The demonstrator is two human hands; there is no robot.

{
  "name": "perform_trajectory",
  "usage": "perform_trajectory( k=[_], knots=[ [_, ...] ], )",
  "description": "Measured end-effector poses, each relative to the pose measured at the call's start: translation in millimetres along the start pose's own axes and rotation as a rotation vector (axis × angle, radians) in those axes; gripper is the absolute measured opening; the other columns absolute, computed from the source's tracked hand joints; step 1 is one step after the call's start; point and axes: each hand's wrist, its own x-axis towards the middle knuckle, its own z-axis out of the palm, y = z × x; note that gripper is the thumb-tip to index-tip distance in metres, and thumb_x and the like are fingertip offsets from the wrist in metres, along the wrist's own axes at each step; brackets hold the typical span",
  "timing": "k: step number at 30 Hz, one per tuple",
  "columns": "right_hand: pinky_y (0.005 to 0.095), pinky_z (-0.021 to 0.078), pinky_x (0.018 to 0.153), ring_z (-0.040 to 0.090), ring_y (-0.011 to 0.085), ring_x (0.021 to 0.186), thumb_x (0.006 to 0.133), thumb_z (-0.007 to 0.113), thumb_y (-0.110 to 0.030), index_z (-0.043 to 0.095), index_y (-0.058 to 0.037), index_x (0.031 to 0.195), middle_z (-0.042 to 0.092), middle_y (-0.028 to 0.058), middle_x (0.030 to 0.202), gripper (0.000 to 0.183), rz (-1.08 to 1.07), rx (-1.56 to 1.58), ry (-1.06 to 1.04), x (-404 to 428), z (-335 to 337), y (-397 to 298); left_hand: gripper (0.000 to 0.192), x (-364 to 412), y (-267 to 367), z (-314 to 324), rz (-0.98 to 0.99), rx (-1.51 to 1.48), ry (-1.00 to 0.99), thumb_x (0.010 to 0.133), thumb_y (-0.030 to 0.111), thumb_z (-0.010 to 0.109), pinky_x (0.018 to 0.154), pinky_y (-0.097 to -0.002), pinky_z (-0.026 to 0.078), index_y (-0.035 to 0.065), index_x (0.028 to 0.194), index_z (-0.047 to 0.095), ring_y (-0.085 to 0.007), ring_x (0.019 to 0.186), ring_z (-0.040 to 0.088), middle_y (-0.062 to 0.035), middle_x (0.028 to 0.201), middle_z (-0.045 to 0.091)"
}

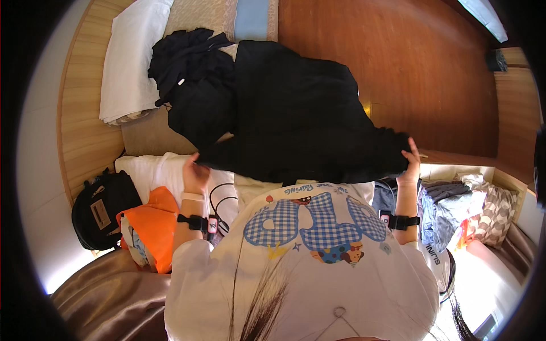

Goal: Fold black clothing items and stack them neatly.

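A large black garment [294, 106] is spread out before me, its near edge drawn up close to my shirt. At its left corner, my left hand [196, 172] grips the cloth, its fingers partly hidden from above. My right hand [409, 164] holds the opposite corner, where the fabric is bunched like a gathered cuff. The garment is stretched between both hands. Its far part rests on the bed and the brown wooden surface. Against its left side lies a crumpled dark garment [194, 68] with a small white tag.
Far left, a folded white cloth [132, 64] lies along the wooden bed frame [79, 85]. Nearer stand a black backpack [104, 209] and an orange bag [153, 226] with cloth inside. A brown wooden board [426, 85] spans the right. Piled clothes [452, 209] lie beside a patterned cushion [495, 213].
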Motion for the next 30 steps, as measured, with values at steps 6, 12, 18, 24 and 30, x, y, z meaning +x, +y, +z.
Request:
perform_trajectory(
  k=[6,12,18,24,30],
  knots=[
    [0.0302,0.0241,0.097,0.034,0.0219,0.115,0.062,0.045,0.013,0.027,-0.0011,0.127,0.034,0.0122,0.127,0.069,-0.556,-0.577,-0.485,-23,102,-7,0.018,-14,-2,168,0.367,0.619,-0.344,0.073,-0.001,0.050,0.081,-0.0229,0.037,-0.0001,0.091,0.055,-0.0113,0.090,0.049,-0.0033,0.093,0.054],
    [0.0255,0.0180,0.098,0.021,0.0172,0.122,0.064,0.049,0.012,0.009,-0.0021,0.132,0.020,0.0117,0.134,0.080,-0.577,-0.676,-0.830,-37,175,56,0.032,8,-89,238,0.588,1.051,-0.839,0.072,0.008,0.060,0.056,-0.0226,0.027,0.0047,0.057,0.032,-0.0113,0.063,0.029,-0.0049,0.072,0.034],
    [0.0255,0.0223,0.096,0.026,0.0183,0.119,0.064,0.041,0.015,-0.005,-0.0046,0.132,0.022,0.0134,0.132,0.084,-0.404,-0.440,-0.926,-34,170,74,0.025,-4,-116,258,0.561,1.093,-0.937,0.070,0.002,0.054,0.062,-0.0219,0.034,0.0027,0.056,0.033,-0.0122,0.086,0.044,-0.0200,0.133,0.022],
    [0.0277,0.0198,0.097,0.024,0.0227,0.122,0.062,0.043,0.014,-0.008,-0.0045,0.131,0.021,0.0181,0.132,0.088,-0.570,-0.614,-0.835,-45,169,67,0.027,2,-114,256,0.696,1.166,-0.950,0.068,0.001,0.054,0.068,-0.0219,0.034,0.0034,0.055,0.031,-0.0147,0.090,0.045,-0.0215,0.131,0.027],
    [0.0302,0.0175,0.098,0.017,0.0298,0.125,0.061,0.043,0.013,-0.009,-0.0056,0.131,0.014,0.0236,0.134,0.089,-0.613,-0.612,-0.863,-43,166,69,0.023,1,-116,253,0.773,1.282,-0.934,0.069,0.000,0.055,0.073,-0.0227,0.038,0.0027,0.056,0.036,-0.0147,0.085,0.052,-0.0221,0.123,0.037]
  ],
)
